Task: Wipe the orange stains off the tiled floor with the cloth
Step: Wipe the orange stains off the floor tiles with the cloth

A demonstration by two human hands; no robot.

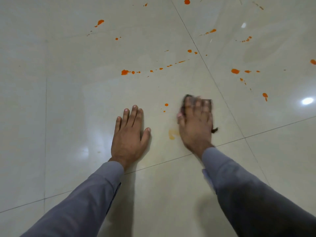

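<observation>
My right hand (195, 122) lies flat with straight fingers on a dark cloth (207, 102), pressing it to the glossy cream tiled floor (68, 108); the hand is blurred. Only the cloth's far edge and a frayed corner at the right show. A pale orange smear (172, 133) lies just left of that hand. Two small orange drops (166, 105) sit between the hands. My left hand (130, 134) rests flat on the tile, fingers spread. Farther off, a trail of orange spots (124, 72) runs to the right, and more blotches (235, 71) mark the neighbouring tile.
Dark grout lines (213, 79) cross the floor diagonally, one passing under my wrists. Orange splashes are scattered toward the top, such as one stain (100, 22) and another (187, 1). Lamp glare (307, 101) reflects at the right. Grey sleeves cover both forearms.
</observation>
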